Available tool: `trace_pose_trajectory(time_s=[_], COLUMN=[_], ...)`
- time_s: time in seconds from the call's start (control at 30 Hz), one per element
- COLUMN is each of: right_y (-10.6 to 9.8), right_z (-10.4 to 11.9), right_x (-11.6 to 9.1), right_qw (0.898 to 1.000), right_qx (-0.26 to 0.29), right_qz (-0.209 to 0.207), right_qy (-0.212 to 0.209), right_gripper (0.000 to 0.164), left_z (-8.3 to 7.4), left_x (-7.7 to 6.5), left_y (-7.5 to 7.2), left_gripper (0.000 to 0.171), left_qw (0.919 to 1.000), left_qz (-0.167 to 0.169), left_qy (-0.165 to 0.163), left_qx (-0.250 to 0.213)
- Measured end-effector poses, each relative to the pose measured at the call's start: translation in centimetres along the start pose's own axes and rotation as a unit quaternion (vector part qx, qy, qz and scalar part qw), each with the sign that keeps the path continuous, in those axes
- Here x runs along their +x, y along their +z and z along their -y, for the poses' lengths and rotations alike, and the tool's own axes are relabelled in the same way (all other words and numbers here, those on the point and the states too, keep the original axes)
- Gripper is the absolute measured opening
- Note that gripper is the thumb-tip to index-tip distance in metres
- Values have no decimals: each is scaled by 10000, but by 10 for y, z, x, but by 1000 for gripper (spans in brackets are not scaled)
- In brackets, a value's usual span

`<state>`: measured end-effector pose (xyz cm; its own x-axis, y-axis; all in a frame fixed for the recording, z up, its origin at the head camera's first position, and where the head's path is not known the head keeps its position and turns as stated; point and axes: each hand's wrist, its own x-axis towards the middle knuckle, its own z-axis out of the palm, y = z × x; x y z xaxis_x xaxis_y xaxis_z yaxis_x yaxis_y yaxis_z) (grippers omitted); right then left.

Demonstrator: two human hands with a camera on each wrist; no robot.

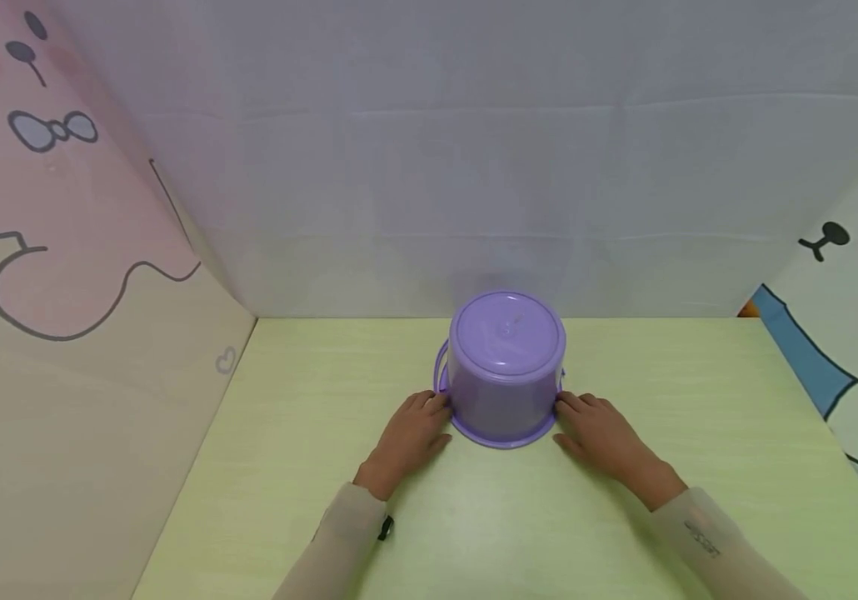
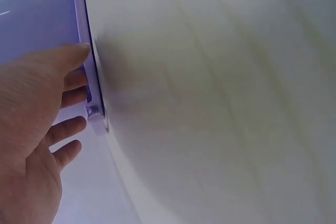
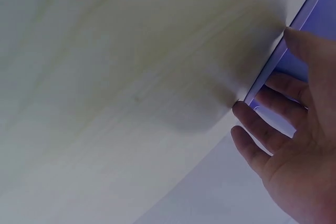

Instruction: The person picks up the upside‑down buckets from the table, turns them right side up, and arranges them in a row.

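Observation:
A purple plastic bucket [image 1: 506,367] stands upside down on the table, its base facing up and its rim down at the tabletop. At its left side, my left hand [image 1: 416,429] holds it low by the rim. In the left wrist view the left thumb lies along the rim [image 2: 86,30], with the fingers bent beside it. My right hand [image 1: 600,435] grips the opposite side of the rim, thumb toward the front. The right wrist view shows its little finger free of the bucket. A thin purple handle [image 1: 438,367] loops out at the bucket's left.
The pale yellow-green table [image 1: 504,517] carries the bucket near its back edge. Behind rises a white sheet-like wall [image 1: 429,167]. Side panels with cartoon animals, one pink [image 1: 84,192] at left and one white [image 1: 834,317] at right, border the table.

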<state>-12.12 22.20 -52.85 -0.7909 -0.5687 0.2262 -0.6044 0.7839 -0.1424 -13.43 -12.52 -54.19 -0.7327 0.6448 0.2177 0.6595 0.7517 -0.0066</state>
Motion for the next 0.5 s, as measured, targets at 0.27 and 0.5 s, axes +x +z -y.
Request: trace_pose_trajectory(time_s=[0.27,0.5], right_y=[1,2], right_z=[0,-2], right_x=[2,4], right_qw=[10000,9999], right_qx=[-68,-111], right_qz=[-40,14], right_qy=[-33,-42], right_gripper=[38,37], left_z=[-1,-4], left_x=[0,2], left_y=[1,1], left_gripper=[25,24], left_qw=[9992,9995], left_qz=[-239,-208], left_qy=[168,86], left_qx=[-274,-230])
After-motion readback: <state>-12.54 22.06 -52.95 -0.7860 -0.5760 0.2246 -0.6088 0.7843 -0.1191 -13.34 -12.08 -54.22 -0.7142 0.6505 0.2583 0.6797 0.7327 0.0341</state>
